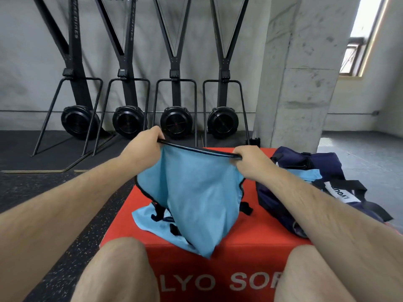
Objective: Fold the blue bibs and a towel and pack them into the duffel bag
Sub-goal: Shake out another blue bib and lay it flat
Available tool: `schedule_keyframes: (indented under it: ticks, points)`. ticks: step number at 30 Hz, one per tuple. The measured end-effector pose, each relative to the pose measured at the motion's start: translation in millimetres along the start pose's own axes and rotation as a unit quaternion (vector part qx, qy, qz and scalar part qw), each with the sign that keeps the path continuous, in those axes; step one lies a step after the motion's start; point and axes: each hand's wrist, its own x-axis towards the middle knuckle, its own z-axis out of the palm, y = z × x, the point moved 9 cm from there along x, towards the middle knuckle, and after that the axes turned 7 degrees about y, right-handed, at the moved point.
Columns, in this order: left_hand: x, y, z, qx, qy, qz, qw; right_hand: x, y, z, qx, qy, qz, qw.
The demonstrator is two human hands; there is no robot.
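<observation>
While held up: blue bib (196, 192) hangs over the red box (218, 247), long axis top-down.
left hand (144, 147): pinches black trim, far-left end.
right hand (250, 160): pinches far-right end.
duffel bag (305, 192): right edge of box, nearer right hand.

Red box surface (229, 256) with white lettering, four black machines (174, 118) against a grey wall, concrete pillar (298, 83), window (359, 38), speckled dark floor (72, 236)

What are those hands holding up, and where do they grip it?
A blue bib, held by both hands: left hand and right hand grip its black-trimmed top edge.
</observation>
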Motion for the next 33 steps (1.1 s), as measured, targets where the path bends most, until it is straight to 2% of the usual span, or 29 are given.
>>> schedule_keyframes:
  ticks: [3,7,10,13,17,19,21,23,25,26,30,33]
  points:
    - [7,-3,-8,0.003,0.018,0.007,1.000,8,-5,-19,-0.029,0.009,-0.006,1.000]
    - [10,9,-12,-0.032,0.016,0.034,0.999,15,-17,-44,-0.014,0.023,-0.016,1.000]
    - [10,28,-10,-0.055,0.013,0.069,0.996,14,-33,-43,0.031,-0.002,-0.021,0.999]
    - [11,37,-6,-0.066,0.000,0.065,0.996,8,-42,-27,0.024,-0.033,-0.017,0.999]
    - [10,35,0,0.009,-0.044,0.092,0.995,7,-32,-24,0.072,-0.010,0.013,0.997]
    - [6,33,3,0.028,-0.082,0.109,0.990,3,-32,-24,0.091,-0.046,0.004,0.995]
    - [0,35,6,0.071,-0.137,0.131,0.979,-3,-36,-21,-0.003,-0.121,-0.040,0.992]
    - [-2,32,16,0.187,-0.203,0.155,0.948,-6,-38,-15,-0.117,-0.166,-0.090,0.975]
    - [0,21,27,0.288,-0.228,0.174,0.914,6,-35,-15,-0.134,-0.156,-0.092,0.974]
    - [3,18,29,0.292,-0.222,0.168,0.915,13,-33,-18,-0.115,-0.138,-0.084,0.980]
    - [14,18,15,0.103,-0.167,0.081,0.977,31,-26,-34,-0.010,-0.050,-0.029,0.998]
    - [22,31,-3,0.048,-0.109,0.065,0.991,35,-31,-43,0.066,-0.008,-0.008,0.998]
